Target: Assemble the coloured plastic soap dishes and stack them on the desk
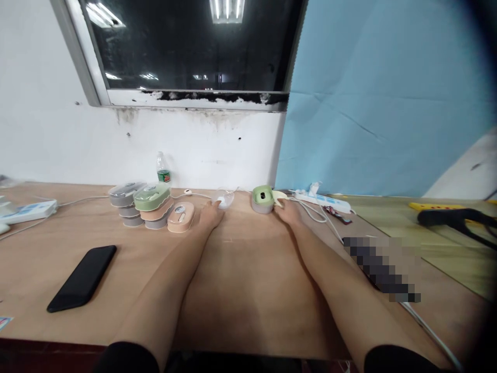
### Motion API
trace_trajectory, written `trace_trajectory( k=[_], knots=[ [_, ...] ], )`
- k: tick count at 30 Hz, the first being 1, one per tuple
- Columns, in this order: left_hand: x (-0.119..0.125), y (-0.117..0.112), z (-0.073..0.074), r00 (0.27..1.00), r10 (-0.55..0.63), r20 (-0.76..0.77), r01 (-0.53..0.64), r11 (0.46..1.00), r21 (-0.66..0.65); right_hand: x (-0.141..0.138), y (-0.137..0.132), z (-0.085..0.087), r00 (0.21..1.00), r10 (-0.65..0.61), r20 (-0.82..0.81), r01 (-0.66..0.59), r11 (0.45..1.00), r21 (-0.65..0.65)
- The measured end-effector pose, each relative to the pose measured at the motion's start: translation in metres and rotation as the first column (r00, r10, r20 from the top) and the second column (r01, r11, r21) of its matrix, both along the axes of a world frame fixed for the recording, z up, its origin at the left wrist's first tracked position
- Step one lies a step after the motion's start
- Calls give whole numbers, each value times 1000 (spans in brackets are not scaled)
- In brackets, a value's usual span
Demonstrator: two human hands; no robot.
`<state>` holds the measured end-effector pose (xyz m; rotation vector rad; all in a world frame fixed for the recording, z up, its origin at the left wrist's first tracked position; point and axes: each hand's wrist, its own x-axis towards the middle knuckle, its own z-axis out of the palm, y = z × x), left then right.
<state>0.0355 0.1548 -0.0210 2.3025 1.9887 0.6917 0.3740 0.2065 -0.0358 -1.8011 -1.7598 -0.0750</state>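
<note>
Across tabletop [236, 290], outstretched left hand [212, 213] seemingly pinches clear cover [229, 199], right hand [288, 211] cream piece [278, 195].

The left arm [165, 274] and right arm [326, 274] stretch forward, slanting inward from dark sleeves [126, 358]. The left hand [212, 213] and right hand [288, 211] sit about level, apart.

Left fingers [216, 204]: too small for me to judge their grip
Dark object [375, 261]: pixelated, I can't identify it
Sticker [5, 323]: cut by left edge
</note>
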Motion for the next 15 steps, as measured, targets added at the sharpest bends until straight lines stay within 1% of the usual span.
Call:
trace_trajectory(
  k=[4, 9, 12, 15],
  knots=[
    [3, -7, 2, 1000, -19, -21, 19, 999, 25, -22, -12, 0, 982, 188, 18, -188, 982, 15],
    [1, -21, 5, 1000, 10, -30, -10, 1000, 16, -53, -27, 2, 946, 322, 43, -323, 946, 34],
    [-3, -28, 5, 999, 24, -43, -23, 1000, 16, -58, -33, 1, 936, 345, 72, -350, 934, 71],
    [-3, -36, 6, 998, 36, -45, -35, 999, 14, -60, -39, 0, 947, 301, 114, -311, 947, 84]
  ],
)
